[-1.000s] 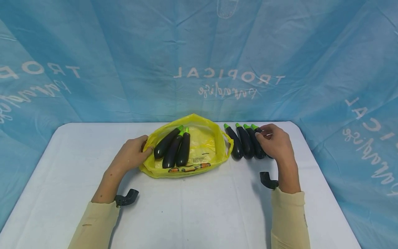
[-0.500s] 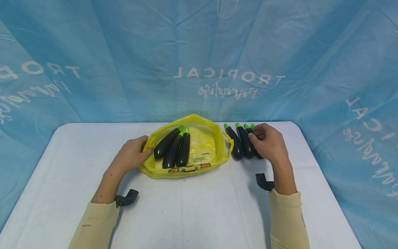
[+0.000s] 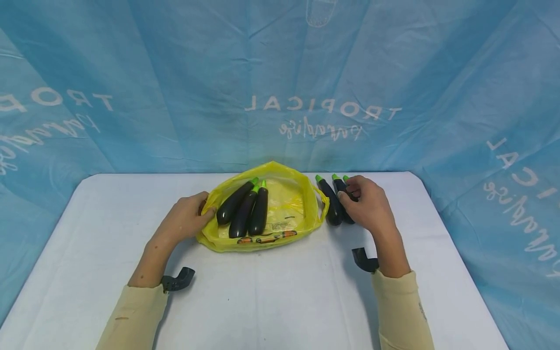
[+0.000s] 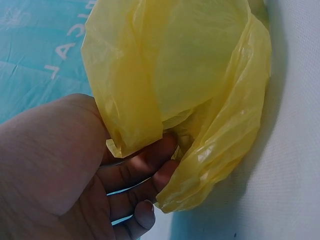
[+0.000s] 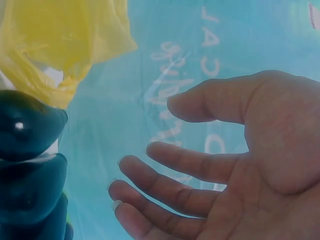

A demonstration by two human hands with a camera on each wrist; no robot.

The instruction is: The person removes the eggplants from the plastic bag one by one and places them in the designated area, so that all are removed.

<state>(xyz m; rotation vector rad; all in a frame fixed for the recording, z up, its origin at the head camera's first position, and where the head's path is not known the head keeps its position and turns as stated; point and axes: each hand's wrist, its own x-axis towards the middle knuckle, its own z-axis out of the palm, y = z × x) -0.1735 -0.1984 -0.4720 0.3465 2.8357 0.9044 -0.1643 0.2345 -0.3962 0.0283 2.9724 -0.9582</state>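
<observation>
In the head view my left hand (image 3: 183, 218) holds the left edge of a yellow plastic bag (image 3: 286, 199), which lies with its mouth wide. The left wrist view shows my fingers (image 4: 150, 162) against the crumpled film of the bag (image 4: 200, 65). Three dark eggplants (image 3: 258, 211) with green stems lie inside it, at its left. Right of the bag, more eggplants (image 3: 329, 199) stand side by side in a row, partly hidden by my right hand (image 3: 369, 204). Spread fingers with nothing between them show on that hand (image 5: 215, 170), beside the eggplants (image 5: 30, 190) in the right wrist view.
A white-covered table (image 3: 280, 301) carries everything. Behind it and at both sides hangs a blue printed cloth (image 3: 210, 73). Small black pieces (image 3: 178, 280) are fixed at both wrists, above beige sleeves (image 3: 131, 316).
My right hand has moved left along the eggplant row and now covers eggplants that showed before. The left hand, the bag and its contents look unmoved.
</observation>
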